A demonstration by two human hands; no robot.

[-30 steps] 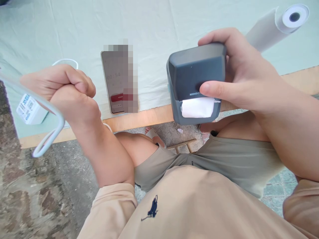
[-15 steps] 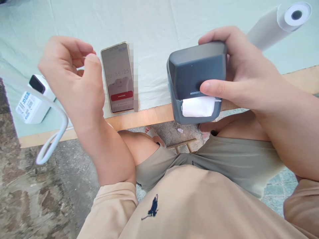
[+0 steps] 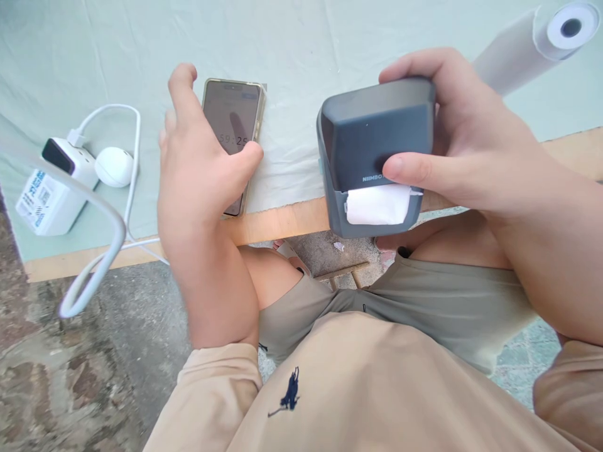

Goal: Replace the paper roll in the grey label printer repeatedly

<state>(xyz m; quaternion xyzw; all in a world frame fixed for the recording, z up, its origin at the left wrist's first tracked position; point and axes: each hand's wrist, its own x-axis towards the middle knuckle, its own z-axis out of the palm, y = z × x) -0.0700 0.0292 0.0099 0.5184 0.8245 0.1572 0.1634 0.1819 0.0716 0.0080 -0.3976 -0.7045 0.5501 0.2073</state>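
My right hand [image 3: 461,132] grips a dark grey label printer [image 3: 377,138], thumb on its front and fingers round its upper right side. White paper [image 3: 378,204] shows in the slot at the printer's lower front. At the left, my left hand [image 3: 200,150] is over the left side of a phone [image 3: 230,116], thumb and index finger spread wide with nothing between them. The hand hides part of the phone's screen; whether it touches the phone I cannot tell.
A white power adapter [image 3: 82,182] with a cable and a round white device [image 3: 114,167] sit at the left of the cloth-covered table [image 3: 301,37]. A white cable loop [image 3: 117,220] hangs in front. A large white roll [image 3: 522,50] lies at the back right.
My left hand has moved right to the phone and its fingers have spread. The phone is turned and slightly further right. My right hand keeps its hold on the printer.
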